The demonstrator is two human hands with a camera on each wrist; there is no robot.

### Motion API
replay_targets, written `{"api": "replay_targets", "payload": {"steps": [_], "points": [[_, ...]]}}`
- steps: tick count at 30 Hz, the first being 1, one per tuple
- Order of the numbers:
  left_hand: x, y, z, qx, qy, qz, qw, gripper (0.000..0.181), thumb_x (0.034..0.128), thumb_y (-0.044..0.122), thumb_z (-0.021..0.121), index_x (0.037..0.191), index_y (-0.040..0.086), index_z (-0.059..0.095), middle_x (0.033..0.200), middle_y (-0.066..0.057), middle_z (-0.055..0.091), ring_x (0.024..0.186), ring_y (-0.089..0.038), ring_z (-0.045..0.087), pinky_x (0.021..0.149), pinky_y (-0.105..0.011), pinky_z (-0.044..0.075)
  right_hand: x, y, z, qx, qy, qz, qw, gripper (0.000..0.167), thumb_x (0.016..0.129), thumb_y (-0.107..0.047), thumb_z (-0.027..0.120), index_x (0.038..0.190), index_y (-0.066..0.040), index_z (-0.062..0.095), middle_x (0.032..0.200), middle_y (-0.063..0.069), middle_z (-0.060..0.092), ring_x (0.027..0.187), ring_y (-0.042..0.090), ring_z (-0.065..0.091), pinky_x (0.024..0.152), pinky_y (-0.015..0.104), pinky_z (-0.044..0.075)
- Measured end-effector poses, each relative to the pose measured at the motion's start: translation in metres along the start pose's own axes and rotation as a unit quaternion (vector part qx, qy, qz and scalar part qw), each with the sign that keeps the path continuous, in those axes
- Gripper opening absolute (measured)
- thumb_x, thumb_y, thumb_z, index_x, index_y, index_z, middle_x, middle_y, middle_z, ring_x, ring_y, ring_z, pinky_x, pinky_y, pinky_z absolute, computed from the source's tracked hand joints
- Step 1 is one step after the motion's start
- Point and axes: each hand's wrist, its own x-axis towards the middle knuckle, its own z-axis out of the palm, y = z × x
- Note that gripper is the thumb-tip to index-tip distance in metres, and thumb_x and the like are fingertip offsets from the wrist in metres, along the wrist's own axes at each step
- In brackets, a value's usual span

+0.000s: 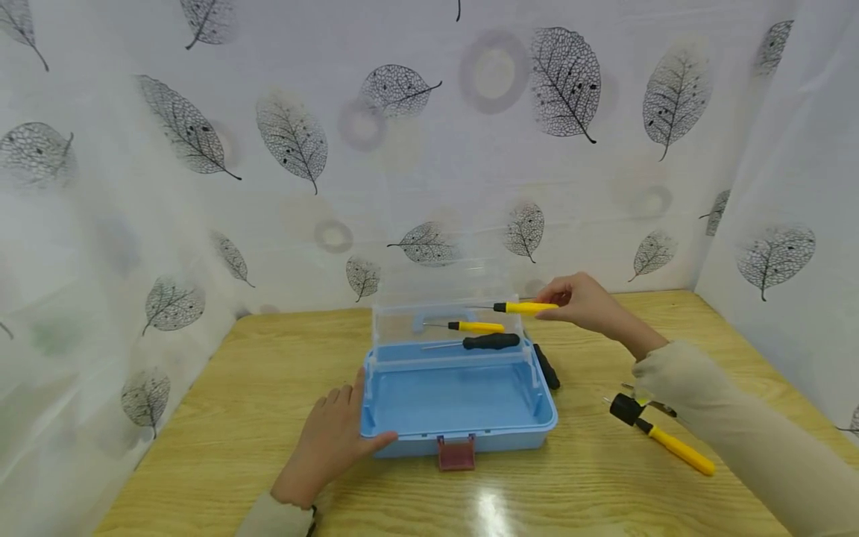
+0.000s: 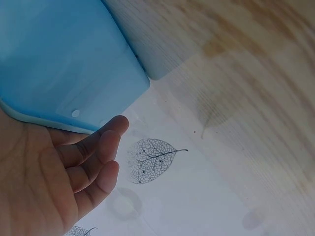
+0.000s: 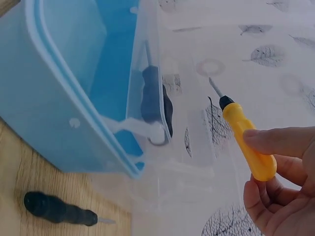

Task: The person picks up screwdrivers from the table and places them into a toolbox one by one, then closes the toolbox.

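A blue toolbox point(image 1: 463, 445) stands with its clear lid raised. My left hand point(image 1: 333, 426) rests at its front left corner, thumb over the front rim, fingers along the left side. In the left wrist view those fingers point(image 2: 109, 147) are loosely bent beside the blue wall. My right hand point(image 1: 580, 304) pinches the yellow handle of a screwdriver point(image 1: 526, 307), above the toolbox's back right. Its shaft points left. Below it, a second yellow screwdriver point(image 1: 478, 327) and a black-handled screwdriver point(image 1: 492, 341) lie at the clear tray point(image 1: 446, 364) along the back.
Another black-handled screwdriver point(image 3: 59, 209) lies on the wooden table point(image 1: 282, 358), right of the toolbox. Farther right is a black-headed mallet point(image 1: 681, 451) with a yellow handle. Metal tool parts point(image 1: 664, 409) beside it are partly hidden by my right sleeve. Leaf-patterned sheeting point(image 1: 429, 171) surrounds the table.
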Motion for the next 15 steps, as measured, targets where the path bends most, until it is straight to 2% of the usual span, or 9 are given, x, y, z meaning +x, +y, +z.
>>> {"api": "replay_targets", "payload": {"steps": [15], "points": [[0.001,0.002,-0.001,-0.011,-0.009,-0.011,0.9998,0.11,0.0706,0.072,0.06,0.143,-0.005,0.031,0.112,-0.019,0.062,0.1,-0.033,0.06,0.082,-0.044,0.051,0.028,-0.028,0.036,-0.012,-0.024,-0.037,0.9989,0.019,0.081,-0.009,0.072,0.098,0.0,0.072,0.094,0.014,0.068,0.076,0.018,0.058,0.068,0.029,0.05]]}}
